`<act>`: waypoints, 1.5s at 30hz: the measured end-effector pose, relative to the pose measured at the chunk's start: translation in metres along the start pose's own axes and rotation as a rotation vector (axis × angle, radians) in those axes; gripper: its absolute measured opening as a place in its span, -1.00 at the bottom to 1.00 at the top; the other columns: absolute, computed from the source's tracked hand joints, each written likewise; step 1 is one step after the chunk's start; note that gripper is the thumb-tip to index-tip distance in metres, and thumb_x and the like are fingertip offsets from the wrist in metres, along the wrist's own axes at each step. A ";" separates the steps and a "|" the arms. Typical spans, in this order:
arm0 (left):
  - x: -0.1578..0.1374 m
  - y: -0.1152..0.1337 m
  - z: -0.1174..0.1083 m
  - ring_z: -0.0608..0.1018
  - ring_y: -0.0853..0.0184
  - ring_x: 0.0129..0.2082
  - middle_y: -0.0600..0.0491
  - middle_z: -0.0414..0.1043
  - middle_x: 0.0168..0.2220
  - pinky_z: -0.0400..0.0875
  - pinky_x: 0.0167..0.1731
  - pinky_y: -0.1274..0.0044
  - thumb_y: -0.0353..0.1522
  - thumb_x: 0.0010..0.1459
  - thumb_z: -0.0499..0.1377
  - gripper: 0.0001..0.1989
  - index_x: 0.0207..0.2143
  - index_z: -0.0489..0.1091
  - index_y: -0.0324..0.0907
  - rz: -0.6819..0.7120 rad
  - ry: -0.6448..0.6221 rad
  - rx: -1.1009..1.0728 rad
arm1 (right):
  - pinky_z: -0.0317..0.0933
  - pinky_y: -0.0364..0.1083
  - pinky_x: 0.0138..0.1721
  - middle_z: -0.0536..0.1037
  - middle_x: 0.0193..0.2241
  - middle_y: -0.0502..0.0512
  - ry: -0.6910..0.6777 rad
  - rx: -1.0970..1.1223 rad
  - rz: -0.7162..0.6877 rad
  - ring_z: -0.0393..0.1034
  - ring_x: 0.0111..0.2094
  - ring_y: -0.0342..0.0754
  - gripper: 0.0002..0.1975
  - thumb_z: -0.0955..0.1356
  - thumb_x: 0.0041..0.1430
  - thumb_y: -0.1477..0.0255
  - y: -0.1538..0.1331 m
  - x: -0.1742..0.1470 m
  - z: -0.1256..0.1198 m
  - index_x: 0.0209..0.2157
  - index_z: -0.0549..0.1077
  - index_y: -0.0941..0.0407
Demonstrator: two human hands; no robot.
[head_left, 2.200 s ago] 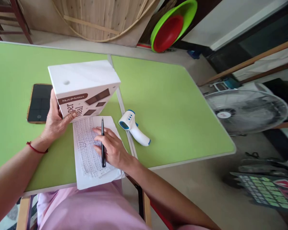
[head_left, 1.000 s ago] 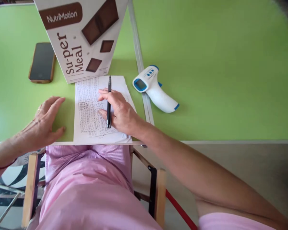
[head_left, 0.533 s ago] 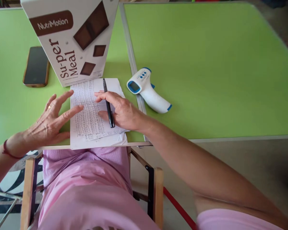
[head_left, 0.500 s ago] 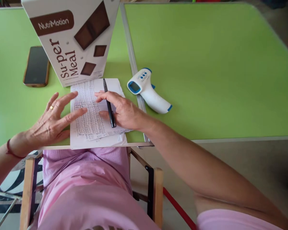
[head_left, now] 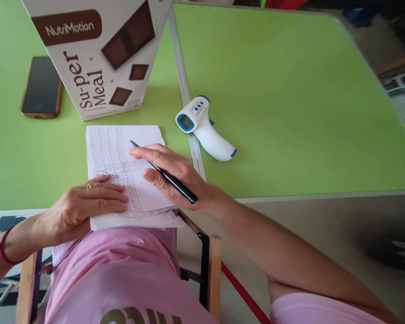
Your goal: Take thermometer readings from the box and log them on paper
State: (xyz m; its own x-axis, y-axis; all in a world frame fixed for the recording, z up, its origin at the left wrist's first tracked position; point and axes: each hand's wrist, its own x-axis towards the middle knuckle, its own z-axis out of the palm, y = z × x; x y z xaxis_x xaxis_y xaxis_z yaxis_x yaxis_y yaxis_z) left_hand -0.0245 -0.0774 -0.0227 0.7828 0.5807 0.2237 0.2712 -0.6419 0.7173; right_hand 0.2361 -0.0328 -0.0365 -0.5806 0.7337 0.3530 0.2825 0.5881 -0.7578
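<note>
Handwritten sheets of paper [head_left: 104, 146] lie stacked at the table's near edge, their lower end sticking out over it towards my lap. My left hand [head_left: 97, 198] rests on the lower left of the stack, fingers stretched out side by side; its thumb is hidden. In my right hand [head_left: 175, 166] is a black pen [head_left: 179, 184], lying slantwise between thumb and fingers, its tip pointing up and left over the top sheet. Whether the tip touches the paper I cannot tell.
An upright NutriMotion box [head_left: 94, 58] stands behind the papers. Left of it lies a phone [head_left: 42, 87] in a brown case. A white and blue infrared thermometer [head_left: 205, 128] lies right of the papers, across the metal seam [head_left: 180, 63] of the green table [head_left: 290, 99].
The papers have slid towards me, away from the box and over the table edge. My left hand has come down flat on them. The pen has tilted from near upright to slanting.
</note>
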 end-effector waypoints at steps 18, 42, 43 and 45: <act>0.082 -0.043 0.007 -0.06 -0.20 0.40 -0.36 -0.10 0.38 -0.17 0.30 -0.09 0.13 0.11 0.21 -0.06 0.34 0.09 -0.24 -0.012 -0.246 0.550 | 0.24 -0.21 -0.51 0.35 -0.55 -0.11 0.313 0.229 0.294 0.24 -0.55 -0.25 -0.87 0.32 0.16 0.33 0.046 0.079 0.010 -0.34 0.34 0.09; 0.073 -0.047 -0.003 0.00 -0.20 0.38 -0.32 -0.05 0.38 -0.08 0.30 -0.11 0.08 0.11 0.20 -0.07 0.32 0.11 -0.36 0.043 -0.240 0.555 | 0.26 -0.17 -0.47 0.44 -0.56 -0.09 0.378 -0.148 0.188 0.30 -0.52 -0.19 -0.87 0.33 0.17 0.39 0.049 0.070 0.015 -0.45 0.36 0.05; 0.074 -0.047 -0.004 0.01 -0.20 0.38 -0.32 -0.05 0.38 -0.07 0.29 -0.11 0.08 0.11 0.21 -0.06 0.32 0.10 -0.36 0.047 -0.238 0.557 | 0.26 -0.17 -0.47 0.44 -0.56 -0.09 0.369 -0.151 0.181 0.30 -0.52 -0.19 -0.87 0.34 0.18 0.39 0.049 0.070 0.015 -0.45 0.36 0.05; 0.074 -0.047 -0.004 0.02 -0.21 0.37 -0.33 -0.06 0.38 -0.04 0.29 -0.11 0.09 0.09 0.22 -0.04 0.33 0.09 -0.37 0.050 -0.231 0.562 | 0.25 -0.19 -0.47 0.43 -0.56 -0.10 0.349 -0.148 0.161 0.30 -0.53 -0.21 -0.86 0.33 0.20 0.41 0.049 0.070 0.015 -0.46 0.35 0.05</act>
State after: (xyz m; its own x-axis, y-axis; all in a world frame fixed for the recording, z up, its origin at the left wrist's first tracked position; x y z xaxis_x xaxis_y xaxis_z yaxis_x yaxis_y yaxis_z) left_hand 0.0185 -0.0018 -0.0373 0.8864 0.4598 0.0536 0.4359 -0.8681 0.2377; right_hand 0.1982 0.0422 -0.0569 -0.2329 0.8769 0.4204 0.4705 0.4799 -0.7405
